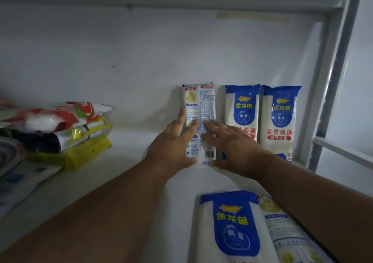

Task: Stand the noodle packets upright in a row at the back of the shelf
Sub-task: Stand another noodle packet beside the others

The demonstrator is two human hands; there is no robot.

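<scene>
The white shelf [125,182] fills most of what I can see, with its pale back wall [121,60] rising behind and a grey metal upright [335,84] closing the right side. Two bare forearms reach in from the bottom edge and meet near the middle of the back wall.

On the left of the shelf sits a loose pile of food bags [58,125], red, white and yellow, heaped on a yellow box [84,153]; it lies well apart from the noodles. Some papers [18,184] lie flat in front of that pile.

At the near edge, bottom right, a large blue-and-white noodle packet [234,230] lies flat on the shelf, with another packet [290,234] lying just beside it, partly under the right forearm.

Against the back wall stand three packets in a row. The two on the right, the middle packet [242,109] and the rightmost packet [280,119], are upright with their blue fronts facing out, touching each other. To their left, with a small gap, stands the third packet [199,109], upright with its printed back and barcode facing out, leaning on the wall.

Both hands are on that third packet. The left hand [173,147] lies flat with fingers spread against its left side, and the right hand [232,147] lies flat with fingers spread over its right side and the lower part of the middle packet. Neither hand is closed around it; they press on it with open palms.
</scene>
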